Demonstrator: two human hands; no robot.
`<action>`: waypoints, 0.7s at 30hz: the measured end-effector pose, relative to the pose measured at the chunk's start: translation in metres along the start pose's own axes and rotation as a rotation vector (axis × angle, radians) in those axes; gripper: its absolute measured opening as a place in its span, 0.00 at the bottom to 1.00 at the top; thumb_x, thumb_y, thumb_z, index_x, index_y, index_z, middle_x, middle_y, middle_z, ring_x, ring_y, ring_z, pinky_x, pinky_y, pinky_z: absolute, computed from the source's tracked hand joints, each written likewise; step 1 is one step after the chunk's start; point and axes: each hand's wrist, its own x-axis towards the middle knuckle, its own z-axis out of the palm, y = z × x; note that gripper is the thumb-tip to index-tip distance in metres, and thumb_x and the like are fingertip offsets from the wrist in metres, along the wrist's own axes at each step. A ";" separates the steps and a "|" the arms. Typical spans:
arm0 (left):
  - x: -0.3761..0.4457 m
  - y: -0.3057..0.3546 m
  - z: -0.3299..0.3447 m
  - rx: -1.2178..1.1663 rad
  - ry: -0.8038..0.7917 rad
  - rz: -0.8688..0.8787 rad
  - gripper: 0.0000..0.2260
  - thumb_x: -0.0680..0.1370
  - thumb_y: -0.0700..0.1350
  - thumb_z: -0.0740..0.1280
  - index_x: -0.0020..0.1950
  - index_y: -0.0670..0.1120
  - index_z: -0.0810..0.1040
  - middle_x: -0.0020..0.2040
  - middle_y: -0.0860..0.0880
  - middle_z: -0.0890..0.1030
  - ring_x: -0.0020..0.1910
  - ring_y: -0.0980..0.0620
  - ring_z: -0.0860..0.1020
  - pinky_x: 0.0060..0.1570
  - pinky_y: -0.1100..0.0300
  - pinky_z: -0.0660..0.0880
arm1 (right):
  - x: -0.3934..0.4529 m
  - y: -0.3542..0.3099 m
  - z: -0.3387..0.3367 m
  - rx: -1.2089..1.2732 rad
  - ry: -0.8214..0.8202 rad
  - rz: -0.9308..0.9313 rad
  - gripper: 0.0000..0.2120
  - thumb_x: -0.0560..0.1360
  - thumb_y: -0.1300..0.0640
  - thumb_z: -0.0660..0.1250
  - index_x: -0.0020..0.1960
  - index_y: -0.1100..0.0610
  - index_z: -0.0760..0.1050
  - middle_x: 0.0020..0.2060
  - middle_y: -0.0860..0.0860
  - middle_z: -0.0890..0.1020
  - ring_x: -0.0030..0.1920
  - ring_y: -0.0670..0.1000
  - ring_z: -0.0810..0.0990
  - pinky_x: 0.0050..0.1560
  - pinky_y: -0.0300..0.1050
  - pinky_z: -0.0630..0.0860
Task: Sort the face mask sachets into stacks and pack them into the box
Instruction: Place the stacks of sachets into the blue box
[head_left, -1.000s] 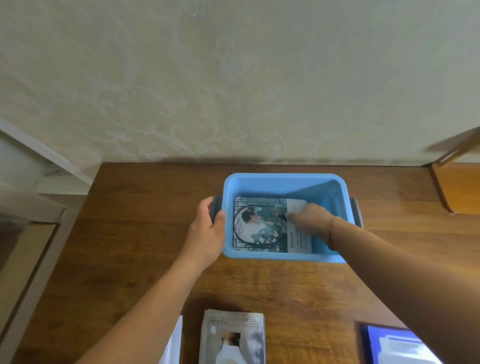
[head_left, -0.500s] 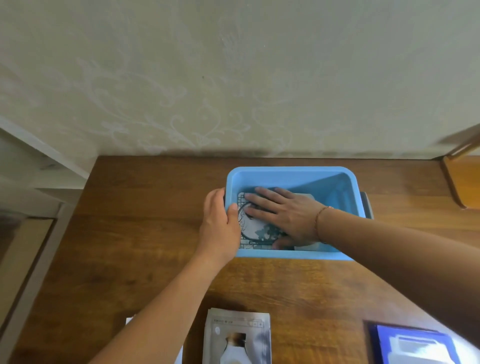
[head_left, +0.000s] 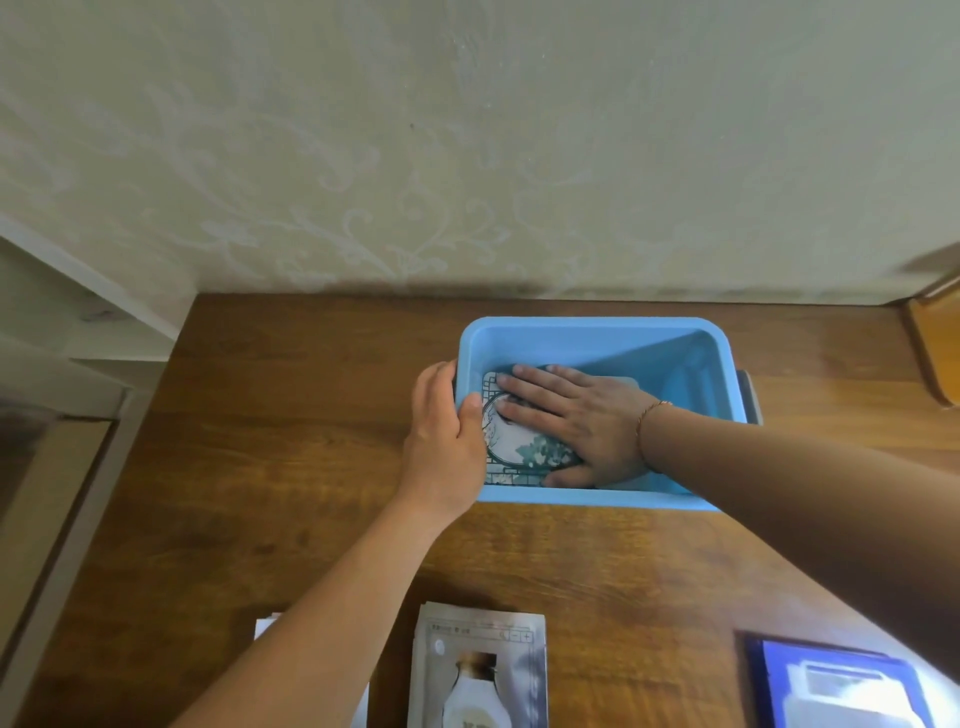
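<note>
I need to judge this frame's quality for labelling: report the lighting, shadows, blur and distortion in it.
Head view: soft, even light, no harsh glare. The right hand shades the patterned sachet in the blue box, whose right inner wall is darker. Wide-angle bending curves the table edge and stretches the forearms. The grey sachet stack and blue sachet stack look soft and are cropped at the bottom edge.

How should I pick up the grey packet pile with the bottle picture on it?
The grey sachet stack lies flat on the wooden table, near its front edge, so there is nothing to grab from above. Probably best: come from its right side, where bare table shows, slide fingertips under that long edge, put the thumb on top and pinch the whole pile. The left forearm crowds the other side.
</note>
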 end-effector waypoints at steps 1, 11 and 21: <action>0.000 0.001 -0.001 -0.011 -0.002 -0.003 0.15 0.83 0.47 0.55 0.70 0.51 0.66 0.65 0.55 0.66 0.53 0.69 0.71 0.45 0.72 0.68 | 0.000 0.000 0.000 -0.007 0.003 -0.003 0.43 0.74 0.28 0.48 0.78 0.49 0.33 0.77 0.51 0.35 0.77 0.53 0.33 0.77 0.53 0.38; -0.025 0.026 -0.009 0.041 0.258 0.130 0.22 0.82 0.48 0.61 0.75 0.47 0.63 0.75 0.48 0.62 0.74 0.53 0.60 0.72 0.57 0.61 | -0.061 -0.011 -0.056 0.555 0.562 0.286 0.27 0.78 0.43 0.62 0.74 0.53 0.65 0.74 0.48 0.65 0.73 0.48 0.65 0.73 0.41 0.62; 0.026 0.040 0.043 0.439 -0.346 0.298 0.23 0.76 0.48 0.70 0.71 0.51 0.70 0.72 0.52 0.67 0.72 0.49 0.64 0.72 0.52 0.63 | -0.087 -0.055 -0.082 1.353 0.534 0.998 0.23 0.79 0.56 0.61 0.74 0.53 0.63 0.42 0.48 0.80 0.38 0.48 0.81 0.34 0.38 0.78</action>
